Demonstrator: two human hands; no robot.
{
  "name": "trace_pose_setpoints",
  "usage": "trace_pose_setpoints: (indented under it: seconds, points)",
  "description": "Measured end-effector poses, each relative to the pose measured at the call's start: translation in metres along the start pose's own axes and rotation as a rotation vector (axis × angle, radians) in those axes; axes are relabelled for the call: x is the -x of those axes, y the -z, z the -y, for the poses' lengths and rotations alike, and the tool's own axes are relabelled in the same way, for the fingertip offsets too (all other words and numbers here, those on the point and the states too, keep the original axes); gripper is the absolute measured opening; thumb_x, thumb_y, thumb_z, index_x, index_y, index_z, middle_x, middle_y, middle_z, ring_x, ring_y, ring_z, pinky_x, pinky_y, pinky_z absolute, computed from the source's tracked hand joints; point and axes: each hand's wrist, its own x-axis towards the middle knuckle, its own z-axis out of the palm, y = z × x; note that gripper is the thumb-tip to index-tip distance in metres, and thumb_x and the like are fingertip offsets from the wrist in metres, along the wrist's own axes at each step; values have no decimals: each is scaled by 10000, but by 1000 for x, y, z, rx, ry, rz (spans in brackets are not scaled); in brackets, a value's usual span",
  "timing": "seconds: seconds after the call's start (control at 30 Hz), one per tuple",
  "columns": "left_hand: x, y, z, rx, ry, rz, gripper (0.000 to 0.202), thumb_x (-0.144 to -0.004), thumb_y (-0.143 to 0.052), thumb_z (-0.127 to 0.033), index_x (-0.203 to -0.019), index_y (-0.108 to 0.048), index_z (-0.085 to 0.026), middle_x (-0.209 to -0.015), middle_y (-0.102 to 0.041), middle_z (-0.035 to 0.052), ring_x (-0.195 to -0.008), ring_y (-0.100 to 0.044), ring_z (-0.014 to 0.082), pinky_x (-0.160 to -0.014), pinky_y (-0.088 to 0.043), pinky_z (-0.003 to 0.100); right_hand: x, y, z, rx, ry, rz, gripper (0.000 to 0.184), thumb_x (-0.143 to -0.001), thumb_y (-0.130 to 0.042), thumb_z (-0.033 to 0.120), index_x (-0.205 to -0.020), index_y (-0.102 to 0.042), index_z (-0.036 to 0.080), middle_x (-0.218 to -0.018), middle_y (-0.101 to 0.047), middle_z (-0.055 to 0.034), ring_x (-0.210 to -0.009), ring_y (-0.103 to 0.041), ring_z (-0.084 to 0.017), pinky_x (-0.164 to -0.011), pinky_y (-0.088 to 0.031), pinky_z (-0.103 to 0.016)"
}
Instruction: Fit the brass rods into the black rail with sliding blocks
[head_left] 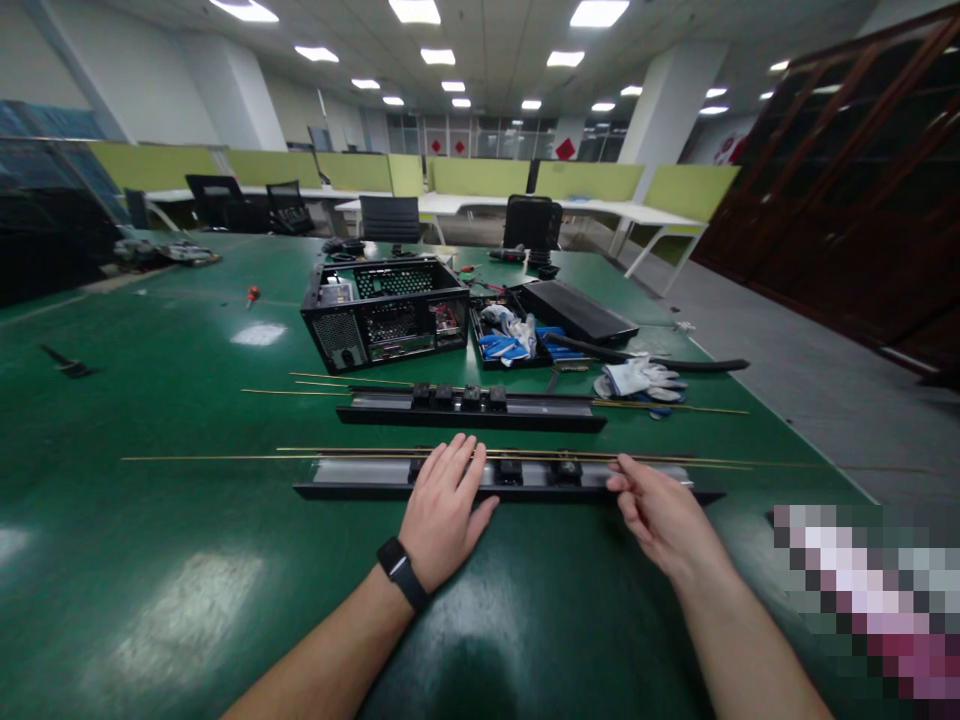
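"Where are your hands?"

"My left hand (442, 500) lies almost flat, fingers out straight, across the long black rail (555, 493). I can't tell if it has hold of anything underneath. Black blocks (511, 470) sit in the rail: one is partly hidden by my left fingers, and two are between my hands. My right hand (661, 510) is curled up over the right part, finger and thumb tips pinched together on the thin rods (540, 456). I can't see how many it has."

"Where do the rods go?"

"Along the rail, under my left fingers, and out past both ends."

"What's it all like?"

"The rods are gold-coloured, skinny like wire. The rail is straight, with dark edges and a smooth grey inside. The blocks are chunky. The green table (187, 420) is shiny."
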Motion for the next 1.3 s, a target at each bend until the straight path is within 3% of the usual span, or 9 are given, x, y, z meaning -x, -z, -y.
trace_pose_setpoints:
  seconds: [0.23, 0.47, 0.67, 0.93, 1.17, 1.3]
  points:
    - [2, -2, 3, -6, -6, -6, 582, -922, -559, -310, -1452, -398, -133, -1463, -487, 160, -1412, -384, 297, -1161, -333, 514, -10, 12, 8, -67, 52, -237, 125, -865, -643, 240, -803, -572, 159, -556, -581, 11, -303, -394, -56, -214, -218, -127]
    - [1, -1, 2, -3, 1, 7, 579, -925, -555, -311, -1451, -399, -125, -1476, -473, 156, -1419, -373, 292, -1171, -323, 502, 0, -1, 0, 13, -7, -9, 179, -838, -695, 282, -842, -608, 126, -591, -611, -16, -290, -373, -47, -203, -184, -125]
    - [2, -1, 2, 6, 11, 14, 569, -929, -549, -309, -1447, -406, -122, -1478, -471, 150, -1425, -364, 287, -1180, -309, 494, -9, 11, 9, -68, 31, -247, 141, -919, -557, 177, -784, -564, 141, -554, -566, 9, -293, -383, -50, -203, -202, -130]
    - [1, 0, 1, 20, 1, -5, 582, -925, -553, -305, -1459, -391, -140, -1471, -478, 154, -1412, -385, 298, -1164, -331, 511, -2, 1, 2, 10, -12, -43, 147, -865, -671, 252, -814, -589, 142, -599, -617, -19, -289, -373, -48, -198, -191, -128]
    - [1, 0, 1, -8, 0, 2, 578, -920, -565, -308, -1439, -411, -107, -1473, -476, 161, -1413, -382, 293, -1173, -324, 494, -11, 14, 8, -59, 45, -251, 130, -902, -603, 209, -795, -561, 149, -558, -570, 14, -297, -389, -52, -205, -209, -131]
    - [1, 0, 1, -1, 4, 3, 600, -913, -578, -310, -1453, -395, -122, -1472, -478, 158, -1412, -385, 293, -1166, -334, 503, -6, 11, 7, -20, 15, -156, 139, -884, -638, 252, -826, -583, 138, -587, -597, -1, -290, -373, -48, -203, -200, -134]
